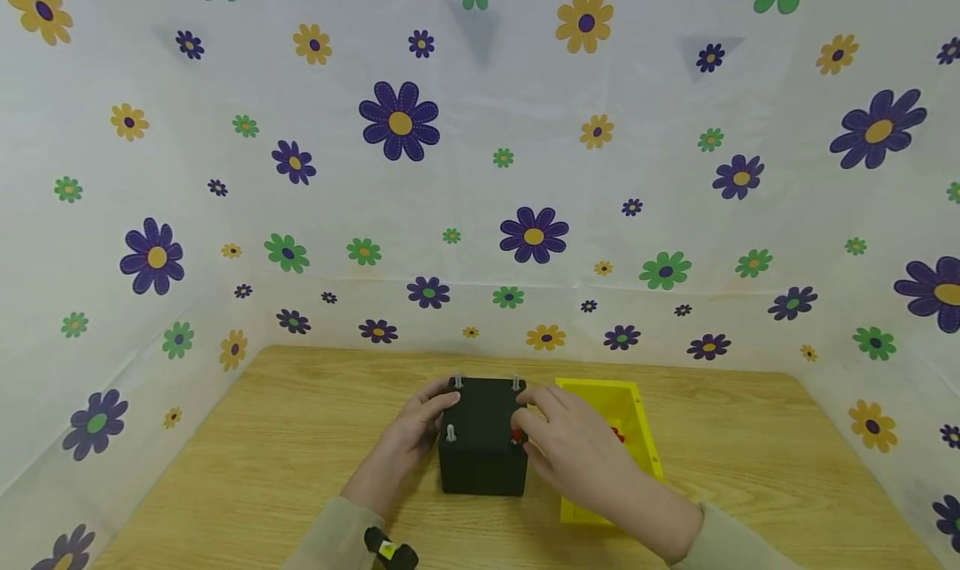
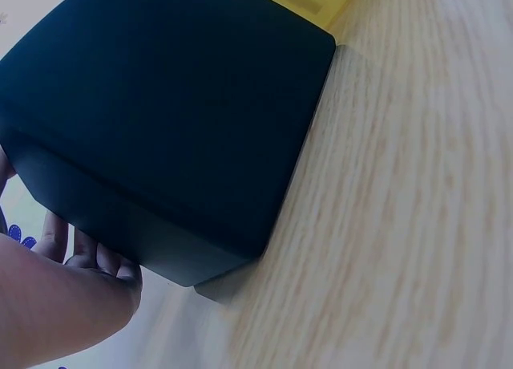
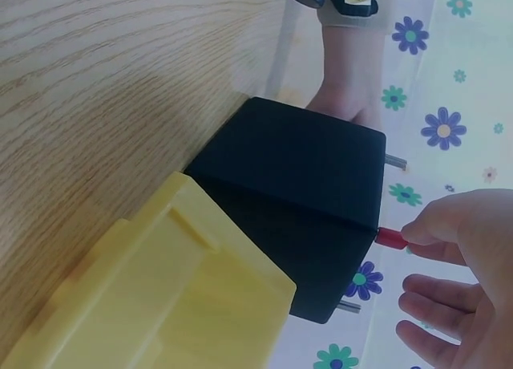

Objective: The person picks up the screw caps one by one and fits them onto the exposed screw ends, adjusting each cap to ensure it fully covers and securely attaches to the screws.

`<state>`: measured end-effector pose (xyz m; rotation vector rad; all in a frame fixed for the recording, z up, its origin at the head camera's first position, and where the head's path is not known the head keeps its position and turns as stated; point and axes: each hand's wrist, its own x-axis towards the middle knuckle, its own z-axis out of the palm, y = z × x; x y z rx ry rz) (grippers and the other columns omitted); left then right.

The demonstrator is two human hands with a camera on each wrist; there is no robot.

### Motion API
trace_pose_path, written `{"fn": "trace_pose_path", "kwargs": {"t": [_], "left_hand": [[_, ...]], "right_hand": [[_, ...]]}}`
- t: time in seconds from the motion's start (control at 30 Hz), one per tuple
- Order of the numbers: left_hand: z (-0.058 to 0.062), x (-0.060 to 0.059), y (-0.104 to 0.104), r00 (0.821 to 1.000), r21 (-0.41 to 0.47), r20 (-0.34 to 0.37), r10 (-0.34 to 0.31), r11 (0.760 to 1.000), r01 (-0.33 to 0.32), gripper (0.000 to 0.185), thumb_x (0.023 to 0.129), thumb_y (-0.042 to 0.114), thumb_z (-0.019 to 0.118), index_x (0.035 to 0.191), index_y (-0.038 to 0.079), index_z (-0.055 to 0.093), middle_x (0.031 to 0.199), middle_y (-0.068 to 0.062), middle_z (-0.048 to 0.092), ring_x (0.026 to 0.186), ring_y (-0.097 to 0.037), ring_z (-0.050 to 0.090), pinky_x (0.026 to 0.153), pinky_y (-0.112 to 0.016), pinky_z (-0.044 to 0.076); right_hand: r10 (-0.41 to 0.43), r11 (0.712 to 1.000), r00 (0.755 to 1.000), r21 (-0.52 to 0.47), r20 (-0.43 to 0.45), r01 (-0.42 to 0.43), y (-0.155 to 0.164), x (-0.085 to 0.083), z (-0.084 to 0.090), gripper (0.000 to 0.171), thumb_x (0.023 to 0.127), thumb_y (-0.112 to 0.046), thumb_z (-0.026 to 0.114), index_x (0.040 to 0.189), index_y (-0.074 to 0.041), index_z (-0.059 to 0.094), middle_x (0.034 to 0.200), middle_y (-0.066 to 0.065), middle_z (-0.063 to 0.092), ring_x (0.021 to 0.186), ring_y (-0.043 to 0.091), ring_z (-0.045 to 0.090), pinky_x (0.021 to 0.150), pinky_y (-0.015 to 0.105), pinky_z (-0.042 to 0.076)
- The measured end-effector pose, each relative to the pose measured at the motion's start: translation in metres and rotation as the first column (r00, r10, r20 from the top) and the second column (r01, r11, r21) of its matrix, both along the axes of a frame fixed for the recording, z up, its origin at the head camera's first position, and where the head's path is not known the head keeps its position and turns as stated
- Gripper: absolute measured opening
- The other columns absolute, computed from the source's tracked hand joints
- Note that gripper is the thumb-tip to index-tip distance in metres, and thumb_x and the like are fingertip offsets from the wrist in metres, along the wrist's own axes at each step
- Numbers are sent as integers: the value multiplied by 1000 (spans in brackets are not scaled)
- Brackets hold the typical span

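Nearest the camera, two sleeved forearms came up from the bottom edge of the head view, and a small black device with a yellow mark sat on the left wrist. Both arms lay over a light wood-grain worktop.

The left hand rested against the left side of a black box, its fingers curled round the box's upper left edge. The left wrist view showed the fingers tucked against the box's side, so that hand held the box.

The black box stood on the worktop, near its middle, with short grey pins sticking up from its top corners: one at the near left and two along the far edge.

The right hand lay on the right side of the box, over the near right corner. In the right wrist view its thumb and forefinger pinched a small red peg right at the box's corner, while the other fingers hung loosely spread and held nothing.

Just right of the box, touching or almost touching it, lay a yellow tray, partly covered by the right hand; something red showed inside it.

Beyond the worktop, a white cloth printed with purple, yellow and green flowers formed the back and both sides.
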<state>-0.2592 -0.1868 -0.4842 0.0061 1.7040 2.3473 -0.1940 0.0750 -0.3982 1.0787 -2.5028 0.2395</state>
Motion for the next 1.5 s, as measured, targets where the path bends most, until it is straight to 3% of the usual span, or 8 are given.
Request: {"fn": "trace_pose_path", "kwargs": {"t": [0.17, 0.47, 0.77, 0.9, 1.17, 1.5], "left_hand": [[0, 0, 1, 1000, -1, -2, -13, 1000, 13, 55, 103, 6, 57, 157, 0, 46, 104, 15, 75, 94, -1, 73, 88, -19, 57], [1, 1, 1, 1000, -22, 18, 11, 1000, -11, 46, 103, 9, 60, 149, 6, 56, 107, 14, 74, 98, -3, 71, 91, -21, 56], [2, 0, 1, 1000, -9, 21, 15, 1000, -15, 51, 103, 7, 59, 153, 3, 51, 107, 14, 74, 96, -2, 72, 88, -20, 57], [2, 1, 1, 1000, -16, 21, 13, 1000, -13, 54, 103, 8, 59, 155, 1, 48, 107, 14, 74, 96, -2, 72, 89, -19, 56], [3, 0, 2, 999, -36, 30, 42, 999, -41, 43, 101, 9, 62, 144, 6, 60, 107, 12, 74, 98, -4, 71, 91, -21, 55], [3, 1, 2, 999, -39, 30, 29, 999, -28, 44, 102, 10, 61, 145, 7, 60, 107, 12, 75, 96, -4, 71, 90, -21, 55]], "right_hand": [[0, 1000, 1000, 1, -7, 0, 1, 0, 0, 32, 86, -18, 89, 112, -20, 71, 128, 3, 68, 117, 20, 64, 105, 36, 58], [-6, 999, 1000, 37, -27, 7, 6, 0, 1, 41, 86, -22, 89, 121, -18, 67, 132, 7, 66, 119, 24, 64, 105, 39, 57], [-37, 998, 999, 51, -25, 38, 11, 0, 3, 48, 85, -27, 90, 126, -19, 66, 138, 7, 65, 122, 24, 64, 107, 41, 56], [-31, 998, 999, 54, -34, 32, 14, -1, 1, 48, 84, -26, 90, 126, -18, 66, 138, 8, 64, 120, 25, 63, 106, 41, 56], [-36, 996, 999, 77, -18, 37, 20, -2, 2, 49, 86, -22, 88, 129, -15, 65, 139, 12, 64, 122, 29, 63, 107, 45, 55], [-60, 994, 998, 94, -25, 62, 25, -2, 0, 46, 87, -22, 87, 127, -17, 65, 136, 10, 65, 120, 28, 63, 104, 45, 56]]}}
